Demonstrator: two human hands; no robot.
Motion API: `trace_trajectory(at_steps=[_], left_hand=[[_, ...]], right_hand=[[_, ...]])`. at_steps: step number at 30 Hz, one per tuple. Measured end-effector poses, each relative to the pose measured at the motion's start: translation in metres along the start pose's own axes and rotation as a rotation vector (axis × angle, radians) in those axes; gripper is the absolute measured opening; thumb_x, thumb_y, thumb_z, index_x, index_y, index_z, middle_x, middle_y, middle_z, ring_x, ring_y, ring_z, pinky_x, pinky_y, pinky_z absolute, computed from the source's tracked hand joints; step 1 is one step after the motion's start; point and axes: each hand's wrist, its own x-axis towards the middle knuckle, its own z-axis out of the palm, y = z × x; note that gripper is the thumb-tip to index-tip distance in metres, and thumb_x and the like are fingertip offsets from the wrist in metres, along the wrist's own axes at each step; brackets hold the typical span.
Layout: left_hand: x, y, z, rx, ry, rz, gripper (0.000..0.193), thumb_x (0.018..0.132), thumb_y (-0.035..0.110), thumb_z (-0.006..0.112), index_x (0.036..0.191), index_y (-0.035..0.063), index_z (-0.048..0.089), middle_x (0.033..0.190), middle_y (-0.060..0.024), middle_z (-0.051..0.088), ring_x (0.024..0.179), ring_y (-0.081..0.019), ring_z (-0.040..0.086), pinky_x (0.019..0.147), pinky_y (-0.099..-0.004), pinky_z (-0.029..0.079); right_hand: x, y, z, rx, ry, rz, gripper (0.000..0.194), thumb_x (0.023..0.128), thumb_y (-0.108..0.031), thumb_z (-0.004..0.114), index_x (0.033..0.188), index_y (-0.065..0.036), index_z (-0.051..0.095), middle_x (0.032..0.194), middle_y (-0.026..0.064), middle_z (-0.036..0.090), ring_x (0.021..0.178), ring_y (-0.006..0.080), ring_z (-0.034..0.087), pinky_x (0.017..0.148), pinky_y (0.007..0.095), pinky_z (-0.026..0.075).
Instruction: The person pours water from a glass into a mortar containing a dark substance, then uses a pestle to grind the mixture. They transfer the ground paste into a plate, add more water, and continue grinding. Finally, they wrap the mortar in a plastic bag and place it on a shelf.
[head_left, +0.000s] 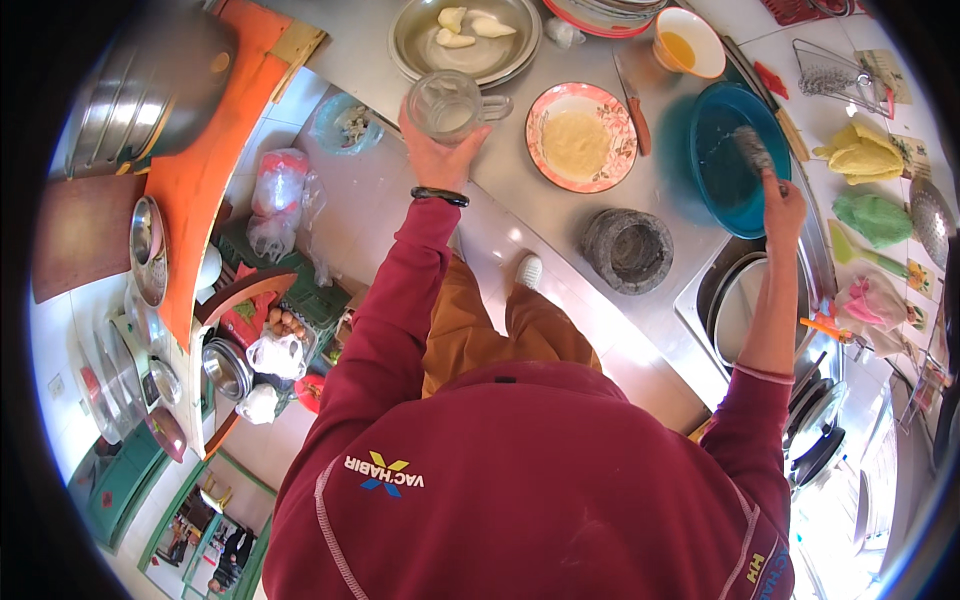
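Note:
My left hand (442, 161) grips a clear glass mug (444, 101) from below and the near side, its handle pointing right. It is at the counter's near edge, next to a steel bowl (409, 56) with several pale peeled pieces (491, 28) inside. My right hand (784, 208) holds a grey, rough stone pestle (753, 150) by one end. The other end is over the blue plastic basin (702, 191), which seems to contain water. A stone mortar (596, 244) sits nearer me, its hollow facing up. Between the hands lies a floral plate (541, 157) bearing a pale yellow mash (576, 142).
A knife (636, 112) lies right of the plate, below a bowl (712, 52) of orange-yellow liquid. Stacked plates (600, 22) stand at the back. To the right is a sink (694, 304) with lidded cookware. Utensils and cloths (866, 154) hang on the tiled wall.

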Motion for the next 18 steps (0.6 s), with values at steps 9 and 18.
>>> trace_trajectory(at_steps=[9, 18], left_hand=[[-0.109, 0.057, -0.035, 0.347, -0.315, 0.112, 0.127, 0.059, 0.048, 0.089, 0.151, -0.0028, 0.019, 0.153, -0.0239, 0.028, 0.143, -0.0392, 0.025, 0.119, -0.0496, 0.012], [-0.131, 0.085, 0.066, 0.158, -0.849, 0.215, 0.132, 0.048, 0.05, 0.091, 0.151, 0.0059, 0.023, 0.149, -0.0173, 0.037, 0.142, -0.0329, 0.03, 0.116, -0.0618, 0.0]], right_hand=[[-0.051, -0.005, -0.079, 0.389, -0.233, 0.336, 0.036, 0.092, -0.033, 0.067, 0.087, 0.003, 0.064, 0.065, 0.0008, 0.054, 0.054, 0.0073, 0.049, 0.049, 0.0224, 0.037], [-0.148, -0.095, -0.091, 0.143, -0.552, -0.285, 0.021, 0.083, -0.016, 0.072, 0.097, -0.006, 0.06, 0.073, 0.0105, 0.061, 0.066, 0.0243, 0.057, 0.06, 0.0362, 0.044]])
